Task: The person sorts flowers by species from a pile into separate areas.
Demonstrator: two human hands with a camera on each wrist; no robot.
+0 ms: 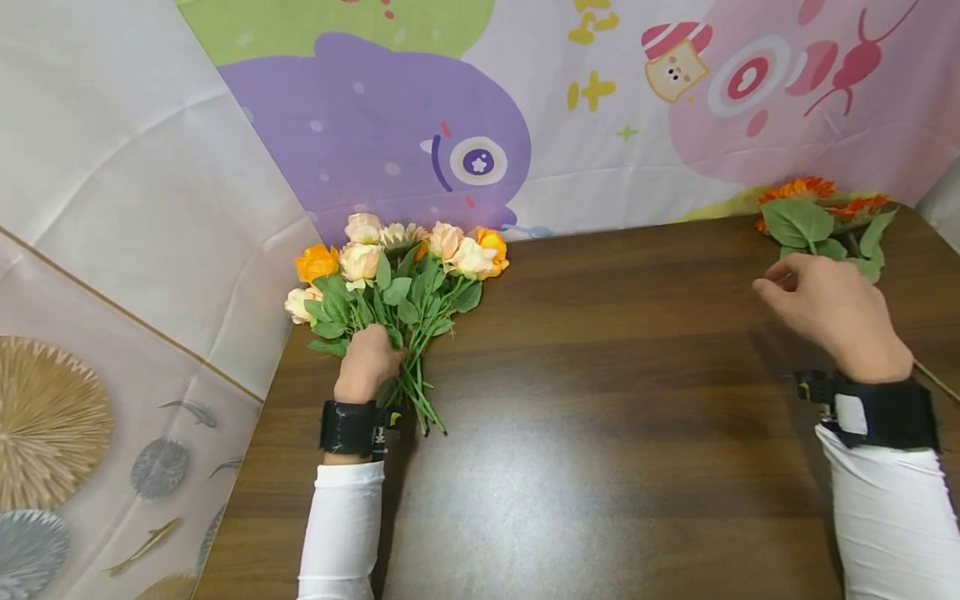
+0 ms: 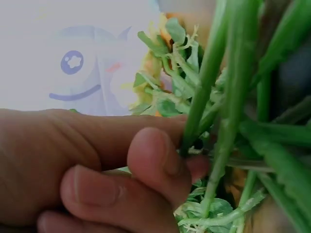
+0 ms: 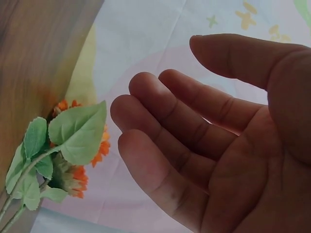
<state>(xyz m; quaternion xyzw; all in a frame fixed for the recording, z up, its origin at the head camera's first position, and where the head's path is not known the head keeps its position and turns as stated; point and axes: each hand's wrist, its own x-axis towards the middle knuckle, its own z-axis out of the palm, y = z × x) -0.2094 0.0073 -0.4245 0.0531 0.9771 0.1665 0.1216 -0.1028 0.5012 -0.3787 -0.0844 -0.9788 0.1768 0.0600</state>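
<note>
At the left of the table lies a bouquet of peach, cream and orange roses [image 1: 361, 262] with a pale daisy-like bloom among them. My left hand [image 1: 369, 364] grips it where the green stems [image 1: 423, 396] come together. The left wrist view shows curled fingers [image 2: 158, 158] against the stems [image 2: 233, 97]; part of the grip is hidden. Over at the right, my right hand [image 1: 832, 312] hovers with nothing in it, its fingers [image 3: 146, 165] loosely bent. Just beyond it lie orange sunflower-like flowers [image 1: 806, 190] with broad green leaves [image 3: 80, 131], apart from the hand.
A dark wooden table [image 1: 600, 358] carries both groups of flowers. Behind it hangs a cloth [image 1: 585, 183] printed with cartoon figures, and a pale patterned sheet [image 1: 150, 292] covers the left side. One brown stem [image 1: 935, 382] shows beside the right wrist.
</note>
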